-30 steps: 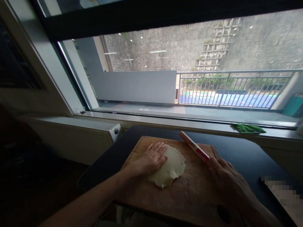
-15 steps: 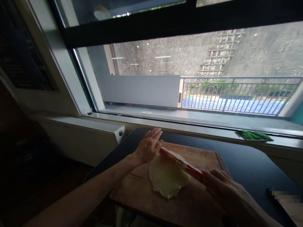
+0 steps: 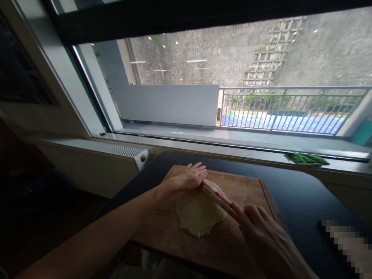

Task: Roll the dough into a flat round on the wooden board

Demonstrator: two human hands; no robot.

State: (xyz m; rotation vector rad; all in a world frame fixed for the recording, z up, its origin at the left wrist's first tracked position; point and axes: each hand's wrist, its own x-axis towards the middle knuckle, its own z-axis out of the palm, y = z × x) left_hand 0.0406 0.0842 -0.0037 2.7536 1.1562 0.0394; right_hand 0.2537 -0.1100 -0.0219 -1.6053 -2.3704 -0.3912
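A flat round of pale dough (image 3: 197,217) with a ragged edge lies on the wooden board (image 3: 247,242). Across its upper right part rests a rolling pin (image 3: 216,194), slim, with a red and white printed wrap. The palm of my left hand (image 3: 192,176) is over the far left end of the pin, its fingers stretched out and slightly spread. At the near right end is my right hand (image 3: 261,228), fingers bent and closed about the pin, which hides that end. The dough under the left forearm is partly covered.
The board lies on a dark table (image 3: 302,193) by a window. A green cloth (image 3: 308,159) is on the sill at right. A white radiator (image 3: 116,162) stands left of the table. A pixelated object (image 3: 348,244) lies at the right edge.
The pin has turned, showing more of its printed label, and both hands have shifted along with it. My left fingers are more spread. The view has tilted slightly down.
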